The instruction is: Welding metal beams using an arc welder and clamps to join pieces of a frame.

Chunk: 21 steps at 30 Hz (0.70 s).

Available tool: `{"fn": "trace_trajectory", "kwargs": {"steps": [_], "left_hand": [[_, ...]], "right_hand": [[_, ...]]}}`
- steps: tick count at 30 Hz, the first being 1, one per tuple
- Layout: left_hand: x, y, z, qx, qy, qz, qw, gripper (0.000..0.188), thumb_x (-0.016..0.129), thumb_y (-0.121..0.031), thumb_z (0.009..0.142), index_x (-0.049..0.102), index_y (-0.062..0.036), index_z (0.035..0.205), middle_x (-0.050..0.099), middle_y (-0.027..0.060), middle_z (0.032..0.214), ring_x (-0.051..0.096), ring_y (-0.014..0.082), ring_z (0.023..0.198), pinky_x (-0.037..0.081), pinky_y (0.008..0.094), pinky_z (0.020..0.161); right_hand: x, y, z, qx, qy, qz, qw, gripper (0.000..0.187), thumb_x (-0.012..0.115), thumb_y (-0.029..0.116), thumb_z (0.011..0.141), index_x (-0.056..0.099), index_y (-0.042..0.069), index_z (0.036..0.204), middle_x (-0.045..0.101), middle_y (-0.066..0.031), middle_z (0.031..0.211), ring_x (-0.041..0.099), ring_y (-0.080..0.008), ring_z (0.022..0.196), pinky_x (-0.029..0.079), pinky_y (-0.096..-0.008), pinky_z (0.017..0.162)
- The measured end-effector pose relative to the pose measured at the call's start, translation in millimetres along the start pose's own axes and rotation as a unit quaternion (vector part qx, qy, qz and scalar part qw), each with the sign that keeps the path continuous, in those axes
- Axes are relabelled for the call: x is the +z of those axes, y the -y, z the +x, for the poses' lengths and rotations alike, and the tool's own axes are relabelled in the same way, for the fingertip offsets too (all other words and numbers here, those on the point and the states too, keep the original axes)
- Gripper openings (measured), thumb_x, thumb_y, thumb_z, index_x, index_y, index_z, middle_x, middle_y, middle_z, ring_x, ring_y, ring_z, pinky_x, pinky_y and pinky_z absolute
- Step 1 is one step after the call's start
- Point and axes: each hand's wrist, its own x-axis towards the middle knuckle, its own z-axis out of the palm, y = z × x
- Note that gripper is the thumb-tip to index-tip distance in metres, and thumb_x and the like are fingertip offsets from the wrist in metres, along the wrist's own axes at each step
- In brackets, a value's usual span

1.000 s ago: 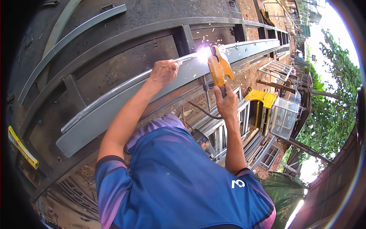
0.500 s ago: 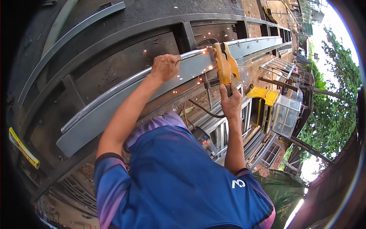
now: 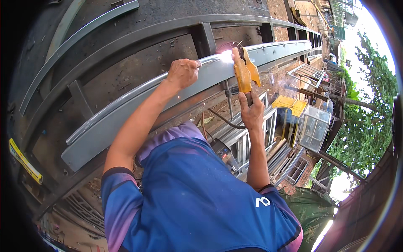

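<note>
A long grey flat steel piece (image 3: 126, 130) runs from lower left to upper right, with a shiny round metal tube (image 3: 117, 106) along its far edge. My left hand (image 3: 183, 72) is closed over the tube, its fingers curled around it and partly hidden. In my right hand (image 3: 252, 112) is a yellow welding electrode holder (image 3: 242, 75), gripped by its dark handle end. A bright white arc (image 3: 227, 56) burns at the tube's edge beside the holder's jaws, to the right of my left hand. Its glare hides the contact point.
Dark steel frame bars (image 3: 142, 37) surround the work. A yellow spirit level (image 3: 26, 161) lies at far left. A cable (image 3: 226, 120) hangs below the holder. A yellow cabinet (image 3: 289, 105), a glass-sided case (image 3: 315, 127) and stacked metal profiles stand at right.
Scattered orange sparks at the tube have given way to a bright white arc. My right hand and the electrode holder have shifted slightly left; my left hand stays almost in place.
</note>
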Motion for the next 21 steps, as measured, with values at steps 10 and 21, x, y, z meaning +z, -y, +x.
{"fn": "trace_trajectory", "kwargs": {"steps": [10,21], "left_hand": [[0.9,-2.0,3.4,-0.025,0.015,0.017,0.999,0.021,0.054,-0.015,0.081,0.073,-0.0114,0.088,0.067,0.0200,0.073,0.069,0.0367,0.070,0.056,0.0453,0.066],[-8.7,-7.3,5.9,-0.062,0.049,0.009,0.997,0.022,0.051,-0.015,0.082,0.072,-0.0111,0.086,0.067,0.0220,0.075,0.068,0.0394,0.073,0.056,0.0475,0.070]], "right_hand": [[3.9,-4.8,-4.0,-0.036,-0.026,0.016,0.999,0.032,0.067,0.026,0.094,0.060,-0.005,0.089,0.053,-0.0077,0.060,0.045,-0.0116,0.055,0.040,-0.0318,0.053],[-3.1,4.0,-4.8,-0.015,-0.004,0.044,0.999,0.028,0.065,0.022,0.094,0.062,-0.005,0.096,0.055,-0.0075,0.062,0.046,-0.0116,0.057,0.042,-0.0312,0.056]]}}
